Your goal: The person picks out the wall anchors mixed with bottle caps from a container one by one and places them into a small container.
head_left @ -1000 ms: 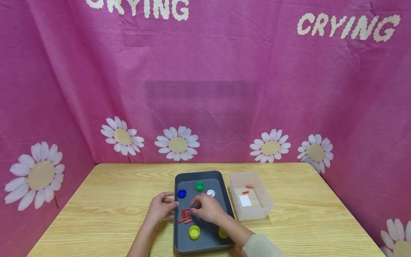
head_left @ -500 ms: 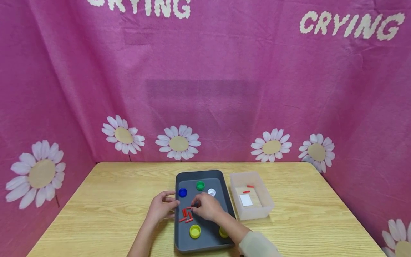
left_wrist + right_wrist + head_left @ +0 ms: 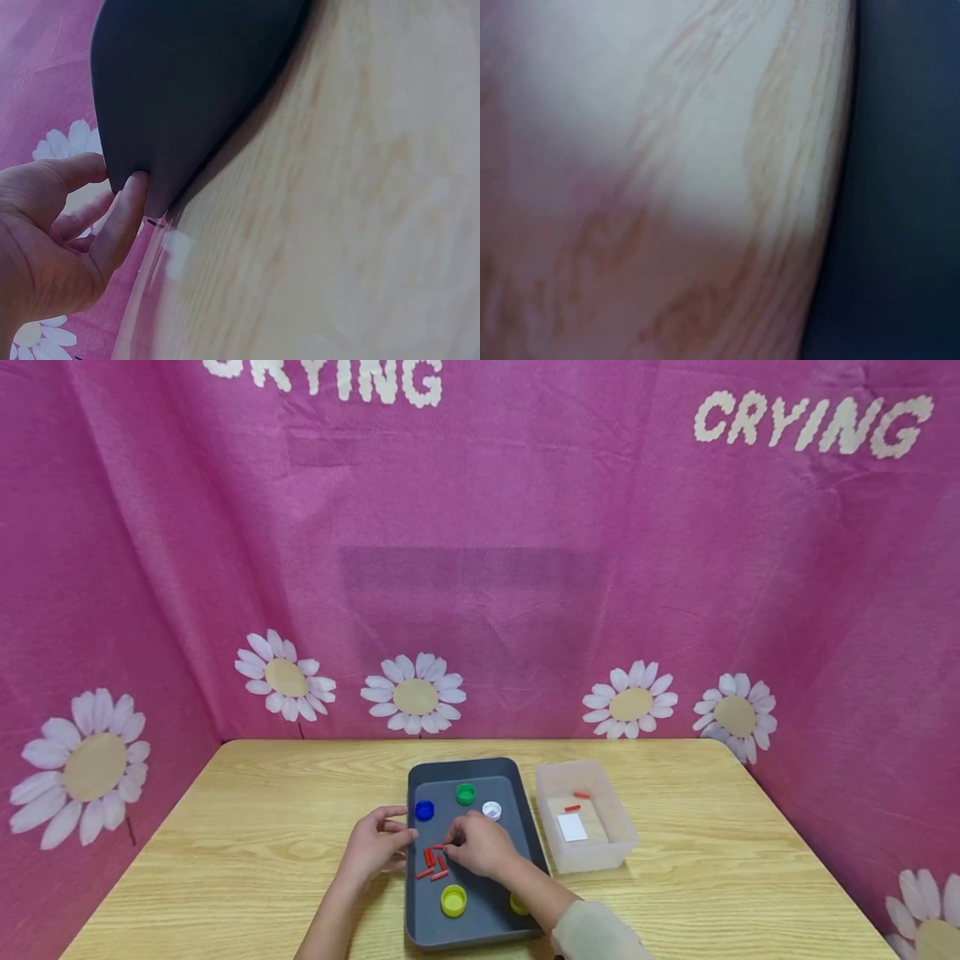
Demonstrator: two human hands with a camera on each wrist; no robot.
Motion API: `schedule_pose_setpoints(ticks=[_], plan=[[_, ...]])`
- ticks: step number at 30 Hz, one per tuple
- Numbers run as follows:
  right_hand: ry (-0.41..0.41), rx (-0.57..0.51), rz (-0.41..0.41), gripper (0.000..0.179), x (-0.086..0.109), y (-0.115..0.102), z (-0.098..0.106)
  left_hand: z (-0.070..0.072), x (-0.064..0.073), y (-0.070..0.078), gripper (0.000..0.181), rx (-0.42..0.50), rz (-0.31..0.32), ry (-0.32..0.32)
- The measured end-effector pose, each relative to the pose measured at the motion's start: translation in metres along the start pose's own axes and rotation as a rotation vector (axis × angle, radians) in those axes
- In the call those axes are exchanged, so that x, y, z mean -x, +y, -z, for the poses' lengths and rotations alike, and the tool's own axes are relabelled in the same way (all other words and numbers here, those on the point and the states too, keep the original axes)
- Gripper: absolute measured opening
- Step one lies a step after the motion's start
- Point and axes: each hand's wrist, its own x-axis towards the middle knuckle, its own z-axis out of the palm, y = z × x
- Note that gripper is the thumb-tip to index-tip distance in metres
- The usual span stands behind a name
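Observation:
In the head view, a dark grey tray [image 3: 480,933] lies on the table. My left hand [image 3: 375,843] grips its left rim; the left wrist view has that hand's fingertips against the dark tray wall [image 3: 195,82]. Over the middle of the tray, my right hand [image 3: 482,845] has curled fingers, thumb and forefinger pinching the end of a small red stick [image 3: 438,846]. Several more red sticks [image 3: 430,858] lie just left of and below it. Tray wall and blurred table fill the right wrist view; no fingers appear there.
Inside the tray sit a blue cap [image 3: 424,811], a green cap [image 3: 466,793], a white cap [image 3: 491,811] and a yellow cap [image 3: 453,901]. A second yellow cap [image 3: 519,904] is partly behind the right forearm. Right of the tray, a translucent box [image 3: 592,858] holds two red sticks and a white square [image 3: 572,827].
Almost nothing differs: the right fingertips have stayed at the same red stick, drawing slightly closer together. The left hand remains at the tray's rim. The whole view shifts slightly.

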Motion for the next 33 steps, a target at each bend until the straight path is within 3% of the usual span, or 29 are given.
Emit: schedule_pose_setpoints(ticks=[12, 25, 33], plan=[[0.005, -0.003, 0.008, 0.005, 0.000, 0.001, 0.001, 0.002, 0.000, 0.001, 0.046, -0.018, 0.008, 0.001], [0.051, -0.025, 0.069, 0.004, 0.006, 0.001, 0.022, 0.000, -0.002, 0.001, 0.045, -0.029, 0.011, 0.000], [0.064, -0.006, 0.054, 0.005, 0.009, 0.004, 0.034, 0.000, -0.002, 0.000, 0.046, -0.028, 0.017, 0.003]])
